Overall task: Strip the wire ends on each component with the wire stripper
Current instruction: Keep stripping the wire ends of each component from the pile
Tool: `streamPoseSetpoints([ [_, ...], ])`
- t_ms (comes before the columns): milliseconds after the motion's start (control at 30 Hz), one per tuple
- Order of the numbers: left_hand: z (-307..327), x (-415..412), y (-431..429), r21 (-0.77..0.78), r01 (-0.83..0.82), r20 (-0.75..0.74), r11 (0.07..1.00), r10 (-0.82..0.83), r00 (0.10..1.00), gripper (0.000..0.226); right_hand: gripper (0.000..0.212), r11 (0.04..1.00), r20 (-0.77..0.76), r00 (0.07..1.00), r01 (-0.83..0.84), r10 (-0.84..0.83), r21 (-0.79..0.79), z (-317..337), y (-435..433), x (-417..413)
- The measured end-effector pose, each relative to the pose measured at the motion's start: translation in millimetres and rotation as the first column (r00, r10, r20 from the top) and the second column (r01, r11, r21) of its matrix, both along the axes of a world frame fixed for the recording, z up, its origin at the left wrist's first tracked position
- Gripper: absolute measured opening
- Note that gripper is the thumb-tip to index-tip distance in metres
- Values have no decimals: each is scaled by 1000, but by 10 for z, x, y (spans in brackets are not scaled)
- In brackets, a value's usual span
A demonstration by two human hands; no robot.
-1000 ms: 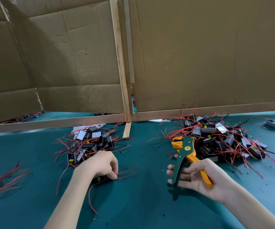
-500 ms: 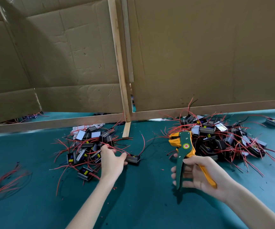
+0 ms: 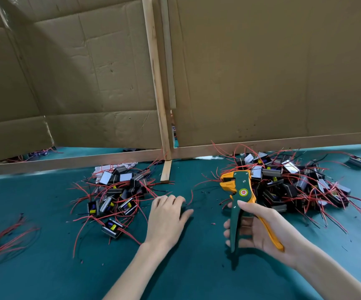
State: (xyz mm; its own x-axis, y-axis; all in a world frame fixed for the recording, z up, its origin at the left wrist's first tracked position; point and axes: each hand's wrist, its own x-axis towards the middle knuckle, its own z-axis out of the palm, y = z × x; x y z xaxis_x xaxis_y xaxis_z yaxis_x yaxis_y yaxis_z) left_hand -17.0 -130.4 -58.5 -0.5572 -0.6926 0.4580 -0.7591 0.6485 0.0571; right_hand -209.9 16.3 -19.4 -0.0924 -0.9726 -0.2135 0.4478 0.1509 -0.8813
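Your right hand (image 3: pixel 259 230) holds the green-and-yellow pistol-style wire stripper (image 3: pixel 240 192) off the teal felt-covered worktop (image 3: pixel 196 269). The fingers (image 3: pixel 229 226) wrap the green handle, the thumb lies along it near the red pivot badge, and the yellow handle crosses your palm. The handles are spread and the head points away from you, up and slightly left.

Your left hand (image 3: pixel 166 217) is palm down on the worktop, just right of the left pile of small black components with red wires (image 3: pixel 118 191). Its fingers are bent down with the thumb out to the right. There's a dark patch between thumb and forefinger, and a thin red wire (image 3: pixel 191 197) arcs up from it. I cannot tell whether you're gripping a component there.

A bigger right pile of the same components (image 3: pixel 294 185) sits just behind the stripper head. One component (image 3: pixel 112 228) lies at the near edge of the left pile. Loose red wires (image 3: pixel 4 237) are at the far left. A brown cardboard screen (image 3: pixel 261 72) on a pale wooden frame (image 3: pixel 155 83) stands behind both piles.
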Motion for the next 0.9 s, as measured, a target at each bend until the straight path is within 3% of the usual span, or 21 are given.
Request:
streamPoseSetpoints([
  [167, -22, 75, -30, 48, 33, -103, 998, -28, 994, 15, 47, 1000, -9, 1000, 4, -4, 7, -29, -15, -14],
  [233, -16, 84, -19, 129, 99, -244, 987, -65, 968, 11, 60, 1000, -23, 1000, -4, 5, 13, -43, -27, -19],
  [333, 42, 77, 58, 331, 205, -480, 921, -22, 877, 22, 72, 999, -70, 997, -33, 34, 15, -54, -47, -4],
  [500, 173, 52, 140, 394, 314, -719, 864, 77, 691, 11, 75, 993, -106, 988, -116, 116, 11, -60, -31, 46],
  [633, 260, 96, 161, 417, 378, -762, 827, 91, 641, 11, 85, 986, -92, 982, -165, 165, 10, -49, -6, 63],
  [900, 303, 151, 159, 447, 474, -818, 758, 133, 559, 11, 82, 978, -87, 975, -201, 205, 45, -25, 12, 127],
])
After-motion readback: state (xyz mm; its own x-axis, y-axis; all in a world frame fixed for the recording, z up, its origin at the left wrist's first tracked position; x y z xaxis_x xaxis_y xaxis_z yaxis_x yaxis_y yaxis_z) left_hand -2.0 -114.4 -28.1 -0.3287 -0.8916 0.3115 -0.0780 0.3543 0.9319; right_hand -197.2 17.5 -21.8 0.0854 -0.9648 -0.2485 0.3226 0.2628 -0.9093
